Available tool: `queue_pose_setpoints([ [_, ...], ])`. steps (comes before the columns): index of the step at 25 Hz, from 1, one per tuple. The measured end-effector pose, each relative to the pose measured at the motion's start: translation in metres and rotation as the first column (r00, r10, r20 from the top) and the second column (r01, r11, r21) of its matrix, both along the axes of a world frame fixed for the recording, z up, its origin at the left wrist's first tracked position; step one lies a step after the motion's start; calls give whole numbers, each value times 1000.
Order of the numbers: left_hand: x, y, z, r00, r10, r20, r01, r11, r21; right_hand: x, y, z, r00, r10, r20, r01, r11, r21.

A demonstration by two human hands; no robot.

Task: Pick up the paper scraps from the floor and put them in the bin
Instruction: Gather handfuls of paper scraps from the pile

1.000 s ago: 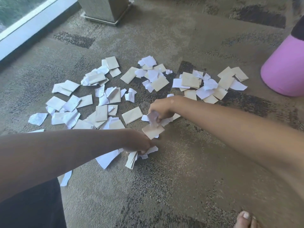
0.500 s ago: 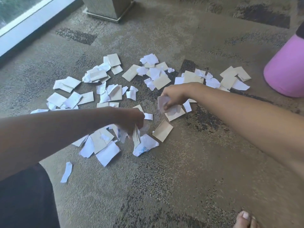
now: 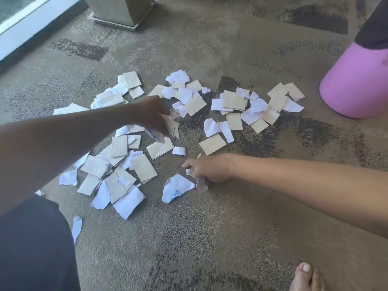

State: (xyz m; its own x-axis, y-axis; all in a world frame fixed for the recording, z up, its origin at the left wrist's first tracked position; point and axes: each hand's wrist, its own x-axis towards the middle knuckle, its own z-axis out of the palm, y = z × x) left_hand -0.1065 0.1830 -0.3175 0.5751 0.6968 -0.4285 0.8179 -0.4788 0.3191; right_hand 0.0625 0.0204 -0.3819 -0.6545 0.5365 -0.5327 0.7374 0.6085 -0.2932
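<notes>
While paper scraps (image 3: 144, 166) littered the carpet (image 3: 210, 238), both hands gripped gathered pieces, left hand (image 3: 153, 116) and right hand (image 3: 210, 169), apparently bound for the pink bin (image 3: 357, 85).

Left hand (image 3: 152, 116) grip closed; right hand (image 3: 210, 170) grip closed.

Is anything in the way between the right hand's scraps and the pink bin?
Nothing visible blocks it. The right hand holds scraps low over the carpet; the pink bin stands up and to the right. Between them lie only flat scraps on the floor, easily passed over. The bin's opening is out of frame.
</notes>
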Motion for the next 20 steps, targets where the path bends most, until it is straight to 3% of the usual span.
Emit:
queue_pose_setpoints([
  [3, 8, -1, 5, 999, -10, 39, 11, 1000, -23, 6, -11, -7, 997, 0, -74, 6, 997, 81],
  [8, 22, -5, 10, 991, 76, 113, -67, 994, -86, -3, -7, -5, 1000, -22, -18, 23, 998, 64],
  [13, 39, -11, 14, 943, 182, 277, -121, 967, -225, 12, 7, 17, 977, -198, -83, 195, 980, -43],
  [20, 86, -3, 29, 838, 427, 340, -347, 898, -271, 71, 42, 79, 886, -414, -207, 448, 879, 162],
])
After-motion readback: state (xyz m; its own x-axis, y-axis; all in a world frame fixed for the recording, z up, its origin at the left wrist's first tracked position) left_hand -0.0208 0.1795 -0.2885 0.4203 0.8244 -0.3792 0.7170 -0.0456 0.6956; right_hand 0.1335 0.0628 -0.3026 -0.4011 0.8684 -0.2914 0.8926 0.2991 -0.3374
